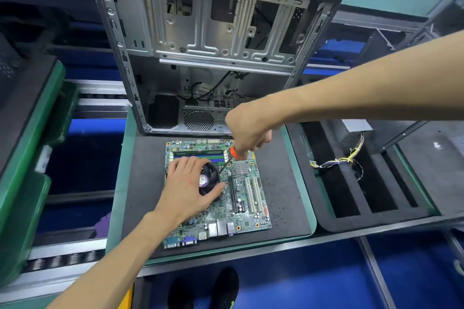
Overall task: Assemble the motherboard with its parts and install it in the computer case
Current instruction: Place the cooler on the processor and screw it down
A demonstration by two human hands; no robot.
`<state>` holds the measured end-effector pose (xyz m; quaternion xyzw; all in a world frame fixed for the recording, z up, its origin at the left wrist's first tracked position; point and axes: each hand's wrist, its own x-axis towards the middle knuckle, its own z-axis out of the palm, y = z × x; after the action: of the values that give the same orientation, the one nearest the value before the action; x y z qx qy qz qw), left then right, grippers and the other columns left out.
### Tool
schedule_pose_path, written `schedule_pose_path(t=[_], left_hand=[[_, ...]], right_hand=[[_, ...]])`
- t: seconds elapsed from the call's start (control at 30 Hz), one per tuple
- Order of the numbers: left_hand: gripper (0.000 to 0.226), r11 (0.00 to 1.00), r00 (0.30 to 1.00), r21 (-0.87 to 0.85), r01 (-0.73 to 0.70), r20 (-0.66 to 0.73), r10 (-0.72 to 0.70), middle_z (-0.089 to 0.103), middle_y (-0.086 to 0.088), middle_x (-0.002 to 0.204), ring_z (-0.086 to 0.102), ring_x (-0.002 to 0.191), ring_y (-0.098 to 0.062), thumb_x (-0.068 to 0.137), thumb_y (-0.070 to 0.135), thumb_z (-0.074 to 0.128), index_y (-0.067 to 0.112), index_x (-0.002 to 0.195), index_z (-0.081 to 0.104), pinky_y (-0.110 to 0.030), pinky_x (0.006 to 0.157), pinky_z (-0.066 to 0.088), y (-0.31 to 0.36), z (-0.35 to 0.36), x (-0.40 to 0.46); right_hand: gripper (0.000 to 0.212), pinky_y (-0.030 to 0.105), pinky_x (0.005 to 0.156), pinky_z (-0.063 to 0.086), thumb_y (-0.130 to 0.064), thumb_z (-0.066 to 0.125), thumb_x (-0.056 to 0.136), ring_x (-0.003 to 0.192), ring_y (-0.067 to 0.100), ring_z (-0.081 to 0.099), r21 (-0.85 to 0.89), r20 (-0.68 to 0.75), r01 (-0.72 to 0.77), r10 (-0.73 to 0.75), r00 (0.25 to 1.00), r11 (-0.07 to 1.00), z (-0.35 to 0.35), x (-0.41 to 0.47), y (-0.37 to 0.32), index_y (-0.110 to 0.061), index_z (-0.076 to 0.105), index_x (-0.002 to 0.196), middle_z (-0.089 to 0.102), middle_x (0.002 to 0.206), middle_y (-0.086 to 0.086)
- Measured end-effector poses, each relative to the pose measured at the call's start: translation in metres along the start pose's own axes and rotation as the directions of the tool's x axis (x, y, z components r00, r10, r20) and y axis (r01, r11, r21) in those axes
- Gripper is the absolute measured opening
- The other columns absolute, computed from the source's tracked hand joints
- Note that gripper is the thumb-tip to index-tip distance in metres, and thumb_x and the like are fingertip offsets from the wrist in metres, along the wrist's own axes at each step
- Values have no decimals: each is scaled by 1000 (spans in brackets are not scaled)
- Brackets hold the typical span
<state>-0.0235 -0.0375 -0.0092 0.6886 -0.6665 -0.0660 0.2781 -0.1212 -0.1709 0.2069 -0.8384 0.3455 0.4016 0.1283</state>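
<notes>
Left hand (pixel 187 189) spread flat over CPU cooler fan (pixel 209 178) on motherboard (pixel 247 198); right hand (pixel 247 130) gripping orange-handled screwdriver (pixel 234 153), tip beside fan.

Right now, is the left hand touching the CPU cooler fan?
Touching. The head view shows the left hand resting on the cooler fan, fingers spread over its top and side.
</notes>
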Motion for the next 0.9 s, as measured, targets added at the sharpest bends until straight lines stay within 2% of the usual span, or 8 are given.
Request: schedule_pose_path(t=[0.1,0.2,0.3,0.47,0.6,0.73,0.83,0.9], left_hand=[[56,1000,1000,-2,1,-8,-1,55,9,101,49,97,-18,86,69,50,20,113,59,-35,100,32,-1,2,-1],[54,1000,1000,-4,-2,-14,2,56,10,101,48,97,-17,86,69,51,22,112,58,-35,100,32,-1,4,0],[54,1000,1000,-4,-6,-13,6,56,10,102,48,98,-16,86,70,50,23,113,58,-34,100,31,-2,5,0],[56,1000,1000,1,-2,-12,2,56,9,101,48,98,-17,86,70,48,22,112,59,-35,99,30,-1,3,1],[56,1000,1000,2,-2,-2,2,56,9,100,48,97,-17,87,71,48,23,112,59,-35,99,31,-1,2,0],[56,1000,1000,4,6,4,-6,56,9,101,49,98,-17,87,71,49,22,113,59,-35,100,31,-1,2,0],[56,1000,1000,-3,2,-4,-2,57,8,101,49,98,-18,87,70,49,22,113,59,-35,100,31,-1,2,0],[56,1000,1000,-11,1,-5,-2,56,8,101,48,98,-18,86,70,49,22,113,59,-35,100,31,-1,3,0]], right_hand=[[19,27,52,38,-24,58,92,59,27,51,-664,-235,124,-363,902,738,6,-10,-9,-11,55,79,46,61,0],[18,31,54,41,-24,56,91,60,30,49,-810,-171,166,-498,850,563,12,-13,-16,-13,53,76,41,63,1],[29,17,35,33,-14,52,90,40,17,49,-234,-171,41,-82,982,971,11,-3,-13,-10,53,61,54,50,1],[28,13,31,19,-19,50,103,33,7,36,492,235,-290,195,952,821,-1,9,5,-10,51,77,51,54,2],[25,21,40,38,-18,66,92,44,17,48,-14,40,-8,9,999,1000,6,-1,2,-8,60,70,60,60,5],[23,37,64,42,-24,50,96,94,30,62,-853,-97,168,-467,879,494,11,-14,-2,-9,66,103,64,103,11],[24,36,63,41,-24,46,98,82,33,60,-859,-80,188,-487,870,477,12,-14,-3,-9,62,90,61,93,10],[24,30,56,43,-21,50,96,61,29,56,-592,-180,127,-284,942,796,13,-7,-3,-7,57,77,59,75,8]])
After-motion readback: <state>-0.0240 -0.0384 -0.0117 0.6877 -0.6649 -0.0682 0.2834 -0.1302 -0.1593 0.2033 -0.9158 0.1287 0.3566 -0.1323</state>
